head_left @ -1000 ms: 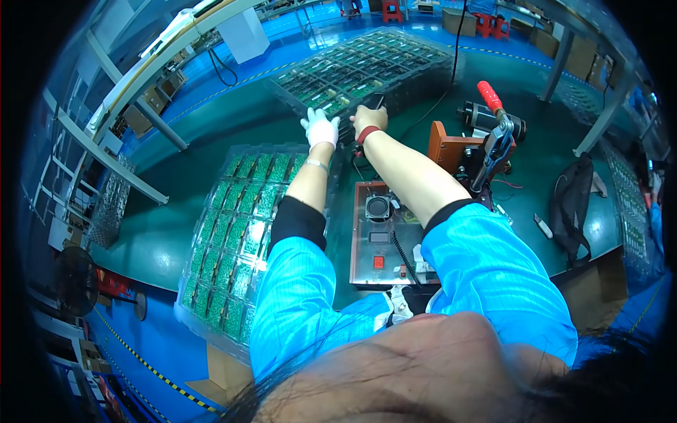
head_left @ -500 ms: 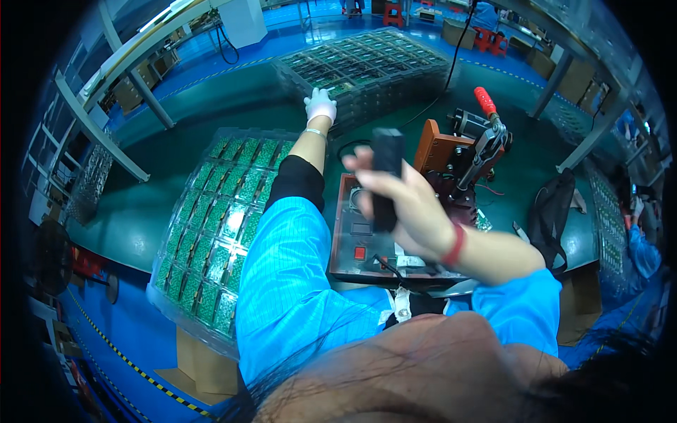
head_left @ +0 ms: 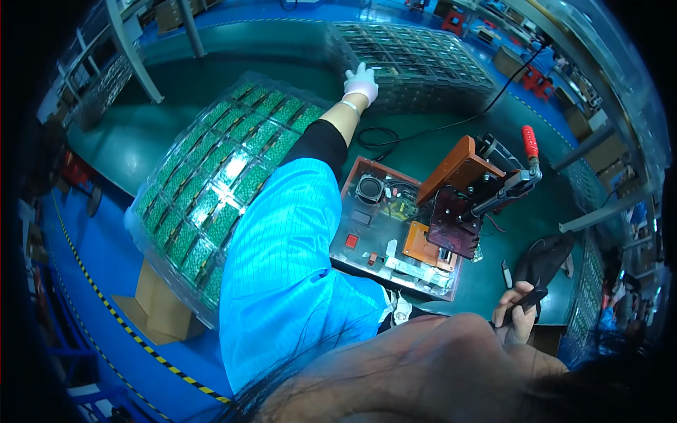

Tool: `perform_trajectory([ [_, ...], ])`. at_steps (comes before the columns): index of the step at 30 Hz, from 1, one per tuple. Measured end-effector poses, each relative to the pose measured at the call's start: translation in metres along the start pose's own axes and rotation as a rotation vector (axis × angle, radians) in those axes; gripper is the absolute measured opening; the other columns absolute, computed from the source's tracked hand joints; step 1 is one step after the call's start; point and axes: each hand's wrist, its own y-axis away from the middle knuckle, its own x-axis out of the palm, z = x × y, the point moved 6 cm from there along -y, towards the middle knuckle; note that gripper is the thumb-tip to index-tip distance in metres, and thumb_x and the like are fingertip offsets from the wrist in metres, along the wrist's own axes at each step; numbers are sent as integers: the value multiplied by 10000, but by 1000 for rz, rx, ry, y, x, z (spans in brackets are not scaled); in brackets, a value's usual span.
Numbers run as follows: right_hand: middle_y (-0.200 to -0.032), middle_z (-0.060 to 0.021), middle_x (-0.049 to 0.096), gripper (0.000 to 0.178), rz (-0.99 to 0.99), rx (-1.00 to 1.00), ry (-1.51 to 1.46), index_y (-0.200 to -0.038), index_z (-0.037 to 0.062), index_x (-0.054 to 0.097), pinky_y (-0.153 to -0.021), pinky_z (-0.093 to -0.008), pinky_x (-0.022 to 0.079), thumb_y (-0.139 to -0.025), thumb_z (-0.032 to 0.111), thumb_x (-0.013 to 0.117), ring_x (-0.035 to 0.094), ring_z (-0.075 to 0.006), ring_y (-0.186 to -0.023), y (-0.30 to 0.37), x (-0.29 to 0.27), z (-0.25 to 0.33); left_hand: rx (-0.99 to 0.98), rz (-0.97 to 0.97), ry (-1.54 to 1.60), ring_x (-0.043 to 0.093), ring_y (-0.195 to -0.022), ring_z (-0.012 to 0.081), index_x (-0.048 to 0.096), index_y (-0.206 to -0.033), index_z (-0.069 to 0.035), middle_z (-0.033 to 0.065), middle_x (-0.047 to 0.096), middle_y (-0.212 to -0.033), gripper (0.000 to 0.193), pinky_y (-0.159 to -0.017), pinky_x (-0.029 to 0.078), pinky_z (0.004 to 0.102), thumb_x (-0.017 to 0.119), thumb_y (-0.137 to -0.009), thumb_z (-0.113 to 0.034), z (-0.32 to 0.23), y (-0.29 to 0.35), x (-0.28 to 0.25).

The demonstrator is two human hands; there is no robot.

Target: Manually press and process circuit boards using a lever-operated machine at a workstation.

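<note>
My left hand (head_left: 361, 84), in a white glove, reaches far forward to the near left corner of the tall stack of clear trays (head_left: 423, 99). Its fingers are spread at the tray edge, and no grip on it can be made out. Green circuit boards fill the stack's top tray. At the lower right, my bare right hand (head_left: 518, 316) is closed around a dark, flat, oblong object (head_left: 530, 299), whose kind I cannot make out. Part of that hand is hidden. Under my left arm lies another clear tray (head_left: 211, 151) of green circuit boards.
A test fixture with a clear-topped box (head_left: 362, 218), orange bracket (head_left: 451, 168) and red-handled toggle clamp (head_left: 530, 142) stands ahead. A black bag (head_left: 546, 259) and a small knife-like tool (head_left: 506, 275) lie at right. A black cable (head_left: 430, 130) crosses the green table.
My right hand has moved from over the fixture to the lower right with the dark object, uncovering the fixture. The view has turned; my left hand stays at the tray stack.
</note>
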Motion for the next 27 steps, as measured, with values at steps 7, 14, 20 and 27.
perform_trajectory([
  [7,-973,-192,647,517,31,-56,-22,-1348,-10,413,-462,-227,452,-938,192,654,556,-150,-500,-6,-20,4,58,24,16,379,-1362,424,456,-1435,-149,81,247,-1616,573,-1099,401,498,553,-871,-139,7,12,-7],
  [14,-971,-193,650,540,107,-58,-39,-1354,-7,410,-460,-224,452,-936,216,668,557,-145,-501,-15,-20,5,48,40,-30,348,-1394,425,406,-1479,-155,107,225,-1621,616,-1113,386,493,495,-874,-81,-4,18,-11],
  [20,-967,-195,651,534,121,-42,-45,-1344,-10,423,-457,-224,452,-930,216,674,561,-147,-503,-17,-23,6,56,117,-60,348,-1394,434,402,-1480,-143,131,225,-1619,611,-1115,384,486,472,-875,-89,1,5,-1],
  [27,-963,-159,641,551,208,-70,17,-1387,7,409,-450,-207,408,-958,254,651,529,-121,-491,-31,-21,17,44,70,-69,376,-1381,427,417,-1477,-139,144,252,-1609,609,-1118,380,484,511,-875,-158,-3,10,-1],
])
